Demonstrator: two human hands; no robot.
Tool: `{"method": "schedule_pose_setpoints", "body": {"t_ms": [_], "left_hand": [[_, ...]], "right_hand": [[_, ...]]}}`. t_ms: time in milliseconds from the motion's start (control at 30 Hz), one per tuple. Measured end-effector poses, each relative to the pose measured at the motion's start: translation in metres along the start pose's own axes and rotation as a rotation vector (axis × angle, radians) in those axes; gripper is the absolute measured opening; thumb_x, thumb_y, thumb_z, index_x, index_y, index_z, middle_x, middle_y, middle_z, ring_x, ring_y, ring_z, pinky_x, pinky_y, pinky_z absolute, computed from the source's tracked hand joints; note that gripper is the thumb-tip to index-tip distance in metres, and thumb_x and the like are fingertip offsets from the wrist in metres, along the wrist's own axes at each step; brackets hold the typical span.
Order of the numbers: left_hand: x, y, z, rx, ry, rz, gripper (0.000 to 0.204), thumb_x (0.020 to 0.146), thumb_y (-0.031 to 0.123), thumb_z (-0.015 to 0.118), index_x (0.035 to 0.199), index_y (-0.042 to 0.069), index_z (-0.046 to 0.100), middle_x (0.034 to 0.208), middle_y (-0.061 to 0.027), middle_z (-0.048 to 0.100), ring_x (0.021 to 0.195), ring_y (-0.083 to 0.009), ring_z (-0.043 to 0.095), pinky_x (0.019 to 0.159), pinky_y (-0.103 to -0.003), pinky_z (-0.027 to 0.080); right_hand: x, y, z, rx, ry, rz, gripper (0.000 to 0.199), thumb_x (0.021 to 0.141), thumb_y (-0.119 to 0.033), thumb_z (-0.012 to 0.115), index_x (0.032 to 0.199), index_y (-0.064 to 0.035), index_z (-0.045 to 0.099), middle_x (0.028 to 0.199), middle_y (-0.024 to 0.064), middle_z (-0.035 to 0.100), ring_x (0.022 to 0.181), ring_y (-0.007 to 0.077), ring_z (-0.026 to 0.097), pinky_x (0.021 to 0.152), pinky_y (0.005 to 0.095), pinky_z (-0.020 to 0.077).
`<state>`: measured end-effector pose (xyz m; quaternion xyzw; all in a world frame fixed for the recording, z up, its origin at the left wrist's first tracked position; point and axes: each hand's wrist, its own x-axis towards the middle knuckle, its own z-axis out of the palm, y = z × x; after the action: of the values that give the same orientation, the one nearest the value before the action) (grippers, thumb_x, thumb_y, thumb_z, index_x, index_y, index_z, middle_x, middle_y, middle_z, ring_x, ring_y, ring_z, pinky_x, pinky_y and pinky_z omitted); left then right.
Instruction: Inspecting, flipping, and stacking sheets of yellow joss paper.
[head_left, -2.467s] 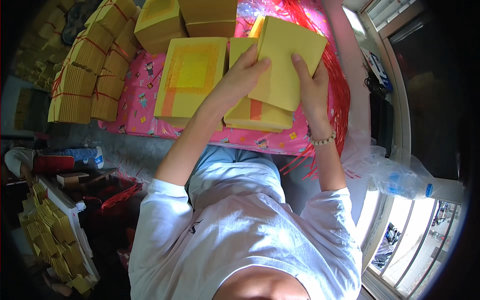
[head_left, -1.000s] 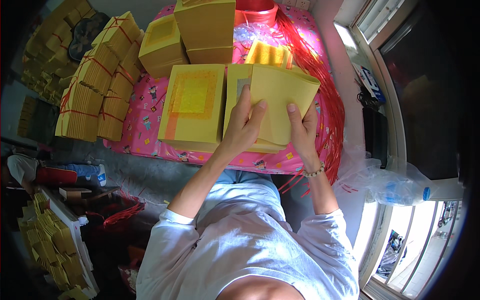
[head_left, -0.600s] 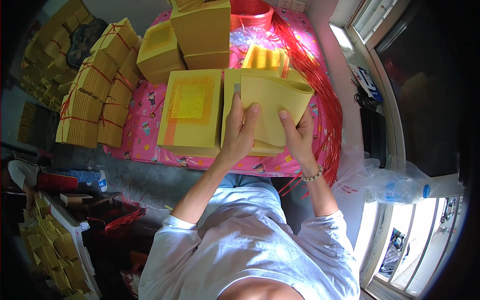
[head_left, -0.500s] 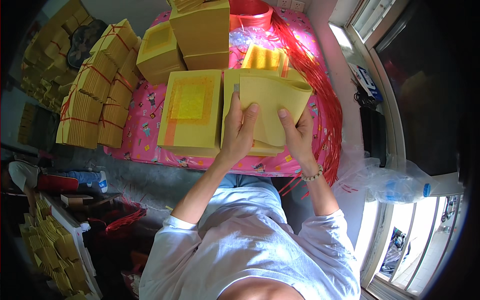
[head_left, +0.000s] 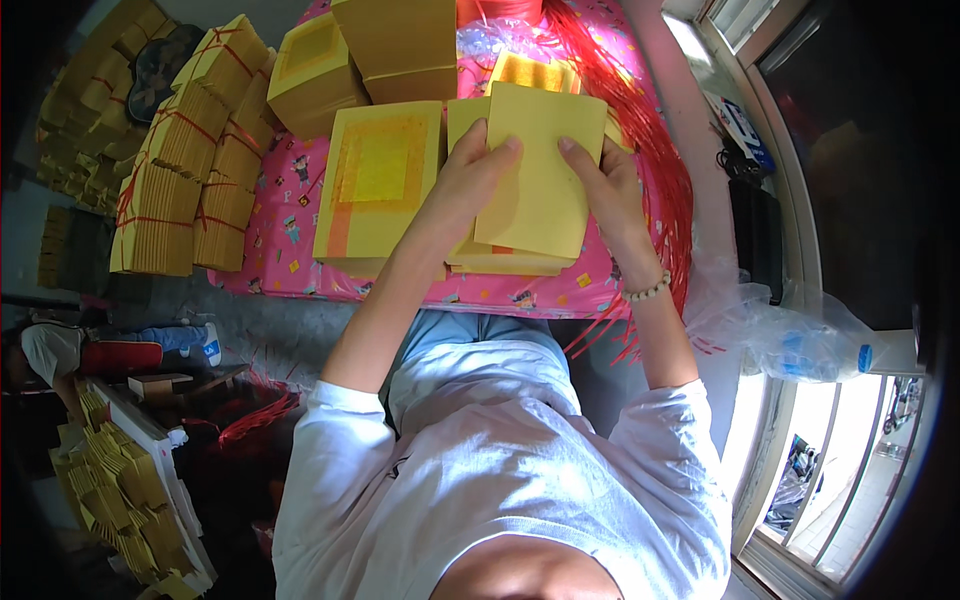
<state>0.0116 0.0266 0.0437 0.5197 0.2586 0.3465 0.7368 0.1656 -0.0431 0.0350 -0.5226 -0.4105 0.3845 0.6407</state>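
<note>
Nearest, your left hand (head_left: 462, 190) and right hand (head_left: 610, 190) both grip a thin sheaf of yellow paper (head_left: 543, 170), raised just above the pile of yellow sheets (head_left: 500, 262) below; it looks light, limp and easily creased, so hold it by both side edges; beyond lie a stack with an orange square print (head_left: 378, 180), the pink patterned cloth (head_left: 285, 225), red strings (head_left: 640, 120) and tied bundles (head_left: 170, 190).

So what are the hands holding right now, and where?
Both hold a yellow paper sheet: left hand on its left edge, right hand on its right edge.
</note>
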Motion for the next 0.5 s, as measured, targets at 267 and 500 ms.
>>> {"method": "schedule_pose_setpoints", "body": {"t_ms": [267,500], "left_hand": [[0.012,-0.011,-0.005,-0.019,0.027,-0.113,0.029,0.094,0.017,0.05,0.119,0.002,0.051,0.11,-0.0075,0.061,0.098,-0.0143,0.06,0.082,-0.028,0.049],[0.013,-0.008,-0.004,-0.077,-0.016,-0.181,0.029,0.094,0.016,0.047,0.12,0.002,0.048,0.108,-0.0084,0.059,0.097,-0.0159,0.059,0.081,-0.029,0.048]], "right_hand": [[0.003,0.005,0.0,0.049,-0.003,0.044,0.028,0.091,-0.02,0.059,0.108,0.0015,0.06,0.095,0.0051,0.066,0.08,0.0073,0.061,0.069,0.0216,0.0488],[0.003,0.006,-0.001,0.009,0.014,0.074,0.029,0.092,-0.022,0.057,0.11,0.0013,0.06,0.096,0.0048,0.066,0.082,0.0079,0.061,0.071,0.0217,0.0483]]}}
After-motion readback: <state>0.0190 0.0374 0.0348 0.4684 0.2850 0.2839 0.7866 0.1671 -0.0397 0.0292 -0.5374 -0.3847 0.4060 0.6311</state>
